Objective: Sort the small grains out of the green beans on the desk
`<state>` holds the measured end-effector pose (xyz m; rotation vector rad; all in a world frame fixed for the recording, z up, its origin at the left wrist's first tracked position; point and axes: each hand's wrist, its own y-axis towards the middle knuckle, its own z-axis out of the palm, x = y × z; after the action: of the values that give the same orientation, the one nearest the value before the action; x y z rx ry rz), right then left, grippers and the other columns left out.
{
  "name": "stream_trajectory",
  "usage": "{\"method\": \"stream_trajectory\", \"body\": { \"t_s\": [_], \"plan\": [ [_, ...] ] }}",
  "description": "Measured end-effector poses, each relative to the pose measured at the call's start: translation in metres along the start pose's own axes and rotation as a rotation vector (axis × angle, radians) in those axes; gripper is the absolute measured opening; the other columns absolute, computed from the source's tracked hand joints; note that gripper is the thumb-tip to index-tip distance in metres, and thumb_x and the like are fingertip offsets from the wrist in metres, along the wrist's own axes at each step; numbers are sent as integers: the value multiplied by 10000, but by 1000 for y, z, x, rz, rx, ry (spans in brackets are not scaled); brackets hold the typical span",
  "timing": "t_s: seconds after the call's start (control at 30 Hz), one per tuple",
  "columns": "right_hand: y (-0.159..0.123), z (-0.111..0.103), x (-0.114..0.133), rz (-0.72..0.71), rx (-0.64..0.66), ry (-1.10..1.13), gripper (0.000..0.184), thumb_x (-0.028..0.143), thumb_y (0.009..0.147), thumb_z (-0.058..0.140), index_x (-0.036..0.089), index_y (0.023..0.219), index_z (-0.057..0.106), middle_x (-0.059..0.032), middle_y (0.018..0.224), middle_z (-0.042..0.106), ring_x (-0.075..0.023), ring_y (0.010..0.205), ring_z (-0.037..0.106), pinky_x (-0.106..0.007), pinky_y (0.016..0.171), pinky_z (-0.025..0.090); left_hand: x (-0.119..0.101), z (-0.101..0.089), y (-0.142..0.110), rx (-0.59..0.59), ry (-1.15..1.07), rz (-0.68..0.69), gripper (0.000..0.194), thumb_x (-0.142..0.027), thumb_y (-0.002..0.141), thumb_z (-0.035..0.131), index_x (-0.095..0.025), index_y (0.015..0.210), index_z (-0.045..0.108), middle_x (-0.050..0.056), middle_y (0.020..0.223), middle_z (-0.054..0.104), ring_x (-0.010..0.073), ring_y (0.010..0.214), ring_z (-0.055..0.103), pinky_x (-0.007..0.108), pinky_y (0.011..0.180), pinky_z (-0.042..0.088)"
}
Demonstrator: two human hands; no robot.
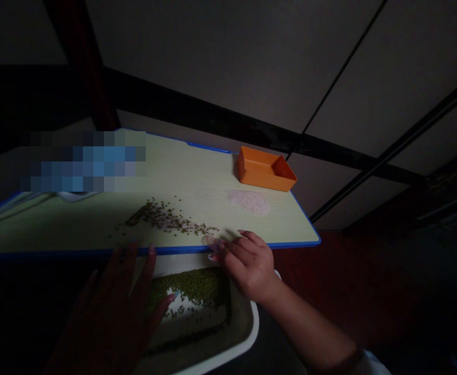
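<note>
My right hand (pixel 250 263) is at the table's near edge, its fingers pinched on a small clear, thin piece (pixel 212 242) whose kind I cannot make out. My left hand (pixel 123 302) is in deep shadow with fingers spread, fingertips by the blue table edge and thumb over a white basin (pixel 255 320). Green beans (pixel 201 284) lie inside that basin, which stands just below the table edge. On the tabletop in front of my hands is a scattered heap of green beans mixed with pale grains (pixel 162 217). Farther right lies a separate pile of pale, rice-like grains (pixel 252 202).
An orange rectangular box (pixel 267 179) stands at the table's back right, behind the pale pile. The light tabletop (pixel 185 182) has a blue rim. A blurred-out area (pixel 96 161) covers the left end, with a pale dish edge (pixel 80 197) below it. Panelled cabinets rise behind.
</note>
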<state>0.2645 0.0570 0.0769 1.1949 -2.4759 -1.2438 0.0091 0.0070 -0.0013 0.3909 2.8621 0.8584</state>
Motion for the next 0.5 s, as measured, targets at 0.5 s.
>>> {"method": "stream_trajectory", "body": {
  "t_s": [0.5],
  "plan": [
    [-24, 4, -32, 76, -42, -14, 131, 204, 985, 636, 200, 894, 730, -39, 775, 800, -165, 684, 688, -328, 737, 541, 1, 1, 1, 3, -41, 0, 885, -499, 882, 469, -290, 1613, 15, 179, 1673, 317, 488, 1512, 330, 782, 1051, 457]
  ]
}}
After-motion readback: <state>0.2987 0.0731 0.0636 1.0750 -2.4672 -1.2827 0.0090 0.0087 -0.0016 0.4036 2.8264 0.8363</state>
